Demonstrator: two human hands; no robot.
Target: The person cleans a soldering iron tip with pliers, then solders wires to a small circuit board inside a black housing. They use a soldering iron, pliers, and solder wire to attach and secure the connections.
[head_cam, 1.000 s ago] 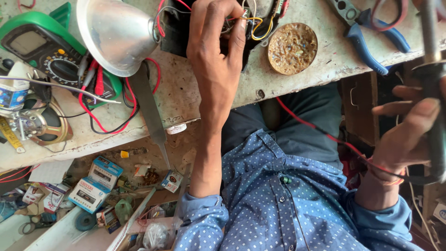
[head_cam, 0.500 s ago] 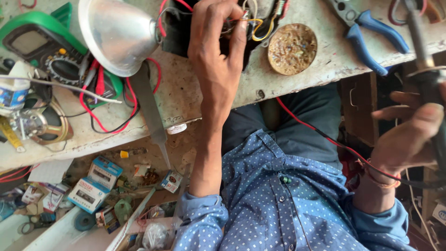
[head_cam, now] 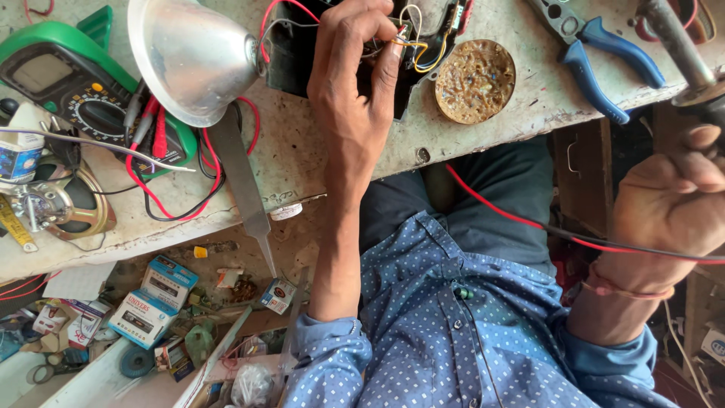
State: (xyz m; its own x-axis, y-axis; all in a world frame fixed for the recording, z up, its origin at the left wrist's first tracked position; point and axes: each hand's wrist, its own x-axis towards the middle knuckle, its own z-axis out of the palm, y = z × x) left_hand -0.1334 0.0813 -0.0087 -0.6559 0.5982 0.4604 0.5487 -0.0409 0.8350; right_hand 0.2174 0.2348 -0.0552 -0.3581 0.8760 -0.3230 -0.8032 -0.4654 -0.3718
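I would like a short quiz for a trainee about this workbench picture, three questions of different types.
1. True or false: the left hand rests on the black device with coloured wires.
2. The right hand grips which tool? A) blue-handled pliers B) soldering iron C) tweezers
3. Fill in: the green multimeter lies beside the silver ____ shade.

Key: 1 true; 2 B; 3 lamp.

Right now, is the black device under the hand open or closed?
Open: the black device shows loose coloured wires inside, which the left hand fingers pinch.
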